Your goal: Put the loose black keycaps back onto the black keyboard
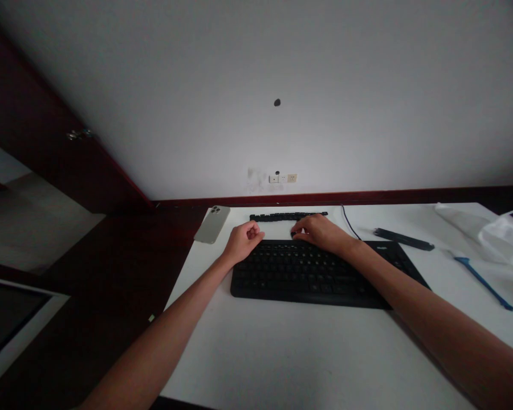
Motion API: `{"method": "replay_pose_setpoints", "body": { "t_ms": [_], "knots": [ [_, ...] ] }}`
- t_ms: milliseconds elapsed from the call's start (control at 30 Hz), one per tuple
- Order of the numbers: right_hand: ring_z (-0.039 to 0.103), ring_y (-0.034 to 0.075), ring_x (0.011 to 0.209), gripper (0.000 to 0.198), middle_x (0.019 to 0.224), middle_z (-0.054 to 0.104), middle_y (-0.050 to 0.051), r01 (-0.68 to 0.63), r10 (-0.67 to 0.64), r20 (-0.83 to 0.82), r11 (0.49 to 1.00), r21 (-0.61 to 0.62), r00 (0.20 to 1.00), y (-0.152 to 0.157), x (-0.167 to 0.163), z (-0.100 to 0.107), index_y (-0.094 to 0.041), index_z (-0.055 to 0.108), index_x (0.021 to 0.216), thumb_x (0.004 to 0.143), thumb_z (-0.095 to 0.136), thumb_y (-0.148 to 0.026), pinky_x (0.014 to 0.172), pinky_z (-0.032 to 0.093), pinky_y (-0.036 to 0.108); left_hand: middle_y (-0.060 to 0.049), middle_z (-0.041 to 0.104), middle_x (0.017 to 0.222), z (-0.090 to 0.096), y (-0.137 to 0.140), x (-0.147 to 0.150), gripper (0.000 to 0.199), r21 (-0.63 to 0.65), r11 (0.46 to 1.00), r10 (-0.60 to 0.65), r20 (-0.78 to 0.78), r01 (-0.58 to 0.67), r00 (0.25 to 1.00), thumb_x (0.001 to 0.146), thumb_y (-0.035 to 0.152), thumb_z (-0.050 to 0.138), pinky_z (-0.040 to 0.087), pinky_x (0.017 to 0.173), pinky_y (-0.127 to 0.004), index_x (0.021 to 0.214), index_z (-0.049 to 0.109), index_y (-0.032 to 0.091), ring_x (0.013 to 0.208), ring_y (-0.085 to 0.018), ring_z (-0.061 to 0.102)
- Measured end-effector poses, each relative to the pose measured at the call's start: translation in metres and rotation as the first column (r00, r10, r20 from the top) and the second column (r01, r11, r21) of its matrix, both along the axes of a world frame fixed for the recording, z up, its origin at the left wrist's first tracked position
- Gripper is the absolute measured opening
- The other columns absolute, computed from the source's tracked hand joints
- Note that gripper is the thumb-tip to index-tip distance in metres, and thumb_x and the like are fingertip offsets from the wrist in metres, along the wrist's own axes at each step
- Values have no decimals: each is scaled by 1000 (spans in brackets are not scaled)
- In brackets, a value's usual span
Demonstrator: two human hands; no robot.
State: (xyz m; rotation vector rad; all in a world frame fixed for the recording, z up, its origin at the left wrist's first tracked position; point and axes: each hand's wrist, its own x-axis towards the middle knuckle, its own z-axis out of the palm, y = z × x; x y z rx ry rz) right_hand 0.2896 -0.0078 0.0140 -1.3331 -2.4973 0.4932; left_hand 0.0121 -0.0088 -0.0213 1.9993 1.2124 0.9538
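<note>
A wide black keyboard [290,282] lies on a white table, with exposed spots along its upper rows where keycaps are off. My left hand [243,240] rests at its upper left corner, fingers curled into a loose fist and nothing visible between thumb and forefinger. Above the keyboard's top edge, my right hand [320,230] pinches a small black keycap [293,234] at the fingertips. Behind both hands, a line of loose black keycaps [277,217] runs across the table. My right forearm covers part of the keyboard's right side.
A phone [212,225] lies at the table's far left corner. To the right are a dark flat strip [404,239], a blue slender tool [483,282] and a crumpled white plastic bag [502,239]. A black cable [349,223] runs off the back edge toward the wall.
</note>
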Motion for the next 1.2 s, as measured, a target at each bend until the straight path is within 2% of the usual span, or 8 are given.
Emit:
{"method": "replay_pose_setpoints", "body": {
  "t_ms": [233, 367, 533, 700, 833, 967, 1067, 1200],
  "knots": [
    [70, 24, 86, 29, 99, 78, 7, 25, -24, 95, 1000, -11, 995, 2, 9, 5, -24, 78, 113, 87, 65, -26, 84, 51, 37, 5, 48, 65, -1, 1, 0, 24, 6, 1000, -5, 1, 5, 1000, 87, 34, 63, 34, 60, -23, 73, 51, 19, 61, -10, 43],
    [69, 23, 87, 33, 106, 77, 7, 38, -38, 76, 999, 7, 996, -2, 8, 7, -23, 75, 118, 86, 66, -21, 86, 52, 38, 4, 49, 65, -2, 1, 0, 25, -4, 1000, -5, -1, 5, 1000, 87, 36, 62, 35, 61, -23, 73, 50, 19, 62, -11, 44],
    [68, 21, 98, 36, 124, 71, 8, -76, 76, -10, 996, 56, 997, -6, 2, 5, -22, 72, 122, 91, 54, -15, 93, 51, 37, 4, 49, 66, -3, 1, 0, 23, 7, 1000, -4, 5, 4, 1000, 86, 33, 62, 35, 60, -23, 73, 51, 19, 61, -11, 44],
    [69, 22, 89, 28, 104, 76, 7, -64, 63, 8, 998, 17, 998, -5, 0, 5, -20, 77, 108, 91, 55, -17, 86, 52, 35, 5, 48, 65, -1, 0, 0, 22, 17, 1000, -9, 7, 9, 1000, 86, 31, 62, 34, 61, -23, 73, 51, 19, 61, -10, 43],
    [70, 23, 85, 25, 100, 78, 7, -14, 14, 10, 1000, -6, 1000, -4, 2, 8, -19, 78, 103, 89, 58, -21, 84, 53, 37, 5, 49, 66, 0, -1, 0, 22, 13, 1000, -11, 10, 10, 1000, 86, 31, 62, 34, 61, -23, 73, 51, 19, 62, -10, 43],
    [70, 24, 88, 25, 97, 78, 7, 20, -44, -132, 983, -180, 990, -6, 7, 23, -20, 79, 102, 87, 63, -31, 83, 53, 36, 4, 50, 66, 1, -1, 0, 21, 11, 1000, -9, 15, 9, 1000, 86, 32, 62, 35, 61, -23, 73, 52, 19, 62, -11, 44],
    [69, 25, 97, 34, 105, 77, 8, -66, -67, -312, 916, -397, 948, -11, 9, 38, -19, 77, 109, 85, 68, -42, 85, 53, 36, 4, 51, 67, -1, -1, 0, 20, 13, 1000, -16, 26, 16, 1000, 86, 32, 62, 36, 61, -24, 74, 53, 19, 62, -11, 44],
    [67, 25, 98, 44, 107, 75, 9, -225, -22, -437, 834, -504, 899, -16, 8, 49, -19, 75, 117, 84, 70, -48, 85, 51, 38, 4, 52, 68, -4, 2, 0, 20, 16, 1000, -13, 31, 12, 999, 86, 32, 63, 36, 61, -23, 74, 53, 18, 63, -11, 46]
  ]
}}
